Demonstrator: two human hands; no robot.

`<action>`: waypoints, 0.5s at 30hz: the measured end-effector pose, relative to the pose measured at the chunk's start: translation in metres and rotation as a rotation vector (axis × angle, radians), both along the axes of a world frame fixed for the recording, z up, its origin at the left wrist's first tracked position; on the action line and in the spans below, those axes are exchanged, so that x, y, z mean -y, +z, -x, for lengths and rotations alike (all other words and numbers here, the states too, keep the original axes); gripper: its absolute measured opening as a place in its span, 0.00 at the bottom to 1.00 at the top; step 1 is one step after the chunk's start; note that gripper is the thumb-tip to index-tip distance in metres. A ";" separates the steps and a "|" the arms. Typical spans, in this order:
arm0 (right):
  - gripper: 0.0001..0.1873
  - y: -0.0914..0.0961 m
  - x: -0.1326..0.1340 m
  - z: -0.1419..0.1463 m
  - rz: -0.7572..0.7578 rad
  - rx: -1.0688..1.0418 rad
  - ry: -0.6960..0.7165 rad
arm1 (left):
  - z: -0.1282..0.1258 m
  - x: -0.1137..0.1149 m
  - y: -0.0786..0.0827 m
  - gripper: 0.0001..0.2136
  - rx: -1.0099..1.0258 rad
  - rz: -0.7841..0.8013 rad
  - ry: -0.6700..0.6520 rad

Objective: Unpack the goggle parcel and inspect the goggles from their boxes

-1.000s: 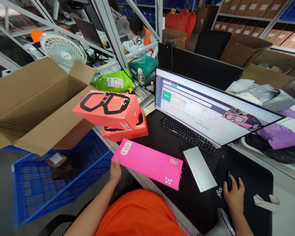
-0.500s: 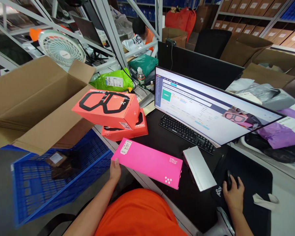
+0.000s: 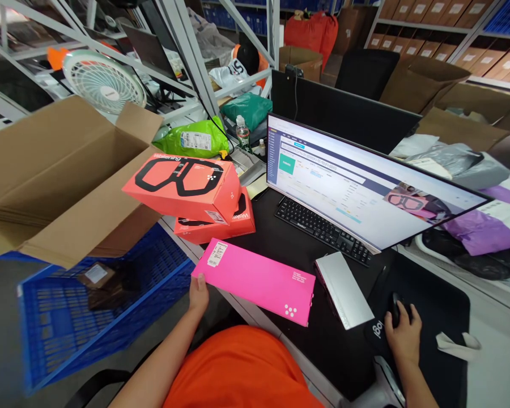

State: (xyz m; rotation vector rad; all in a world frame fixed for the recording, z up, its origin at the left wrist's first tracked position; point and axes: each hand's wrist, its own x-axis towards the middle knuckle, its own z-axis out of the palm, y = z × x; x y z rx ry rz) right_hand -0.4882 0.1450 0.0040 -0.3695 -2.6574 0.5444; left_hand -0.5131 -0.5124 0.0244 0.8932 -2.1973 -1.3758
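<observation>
Head view: left hand grip pinches the pink box at its left end. Long axis runs right, toward lower centre frame. Right hand cups the mouse.

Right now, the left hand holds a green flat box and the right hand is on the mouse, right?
Not quite. The flat box is pink, not green; the head view shows it. The left hand holds its corner and the right hand is on the mouse.
</observation>
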 end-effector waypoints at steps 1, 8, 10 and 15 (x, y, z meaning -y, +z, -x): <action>0.34 0.000 0.000 0.000 0.001 -0.003 0.004 | 0.000 0.000 0.000 0.34 0.000 -0.002 -0.001; 0.34 -0.004 -0.003 0.000 0.004 -0.015 0.031 | 0.000 0.000 0.000 0.34 0.000 0.006 -0.018; 0.34 -0.006 -0.004 -0.001 0.002 -0.010 0.025 | 0.000 0.000 0.000 0.33 0.001 0.009 -0.015; 0.35 -0.009 -0.005 -0.001 0.005 -0.006 0.004 | 0.000 0.001 0.000 0.32 0.011 0.009 -0.019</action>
